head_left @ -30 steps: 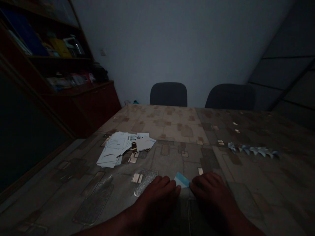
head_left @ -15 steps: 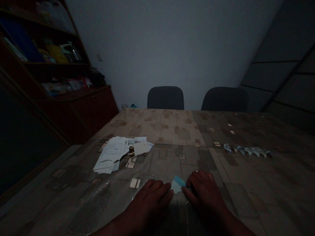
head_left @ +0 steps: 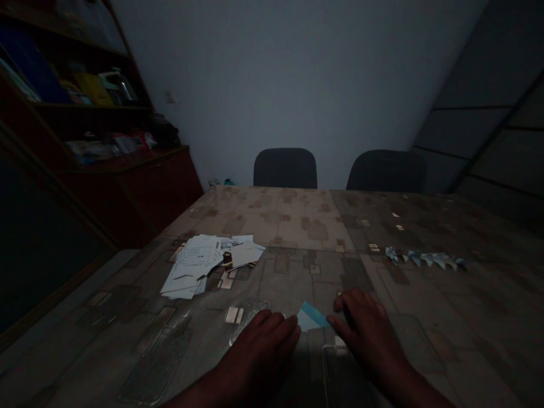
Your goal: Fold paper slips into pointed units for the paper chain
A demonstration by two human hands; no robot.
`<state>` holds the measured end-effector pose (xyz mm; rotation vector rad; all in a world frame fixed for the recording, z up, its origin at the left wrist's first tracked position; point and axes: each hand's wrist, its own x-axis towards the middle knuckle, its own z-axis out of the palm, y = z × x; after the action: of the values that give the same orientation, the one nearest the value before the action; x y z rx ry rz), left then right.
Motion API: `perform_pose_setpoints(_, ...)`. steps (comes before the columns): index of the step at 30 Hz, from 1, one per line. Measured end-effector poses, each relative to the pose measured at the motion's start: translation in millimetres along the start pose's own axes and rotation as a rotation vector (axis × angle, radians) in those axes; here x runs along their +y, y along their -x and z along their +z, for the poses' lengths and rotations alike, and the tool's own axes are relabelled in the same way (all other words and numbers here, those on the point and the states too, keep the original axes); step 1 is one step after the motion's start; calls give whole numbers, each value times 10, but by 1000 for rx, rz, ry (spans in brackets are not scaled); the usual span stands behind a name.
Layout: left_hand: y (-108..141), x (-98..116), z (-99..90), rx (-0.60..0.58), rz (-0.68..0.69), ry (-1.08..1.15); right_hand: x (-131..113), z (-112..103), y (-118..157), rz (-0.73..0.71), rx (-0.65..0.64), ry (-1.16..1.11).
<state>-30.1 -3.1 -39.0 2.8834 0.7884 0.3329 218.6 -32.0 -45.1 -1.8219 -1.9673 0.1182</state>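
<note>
A small folded piece of paper (head_left: 311, 318), pale with a bluer band along its upper right side, lies on the patterned tablecloth in front of me. My left hand (head_left: 268, 343) is closed at its left corner, the fingertips pressed together there; the thumb is hidden. At the right corner, the thumb tip of my right hand (head_left: 365, 320) is at or just beside the paper; I cannot tell whether it touches. This hand is open, its curled fingers apart from the thumb.
Loose paper sheets (head_left: 198, 263) lie piled on the left of the table (head_left: 293, 221). A zigzag row of folded paper pieces (head_left: 426, 258) lies at the right. Two chairs (head_left: 285, 168) stand behind the far edge, and a shelf cabinet (head_left: 159, 181) is at the left.
My right hand has moved a little to the right and its thumb and fingers have parted. More of the paper's right side shows. The left hand stays at the left corner.
</note>
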Motion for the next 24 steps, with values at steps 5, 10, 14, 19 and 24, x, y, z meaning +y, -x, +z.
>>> perform_pose_setpoints(5, -1, 9, 32, -2, 10, -50, 68, -54, 37, 42, -2, -54)
perform_pose_setpoints(10, -36, 36, 18, -28, 24, -72, -57, 15, 28, 34, 31, -92)
perform_pose_setpoints(14, -89, 66, -39, -51, 6, -87, -269, 91, 11, -32, 56, -90)
perform_pose_setpoints(19, -98, 78, -79, -33, -6, -82, -353, 115, 8, -22, 29, -86)
perform_pose_setpoints(24, 16, -6, -24, 54, 20, -9, -237, 94, -8, 11, -24, -88)
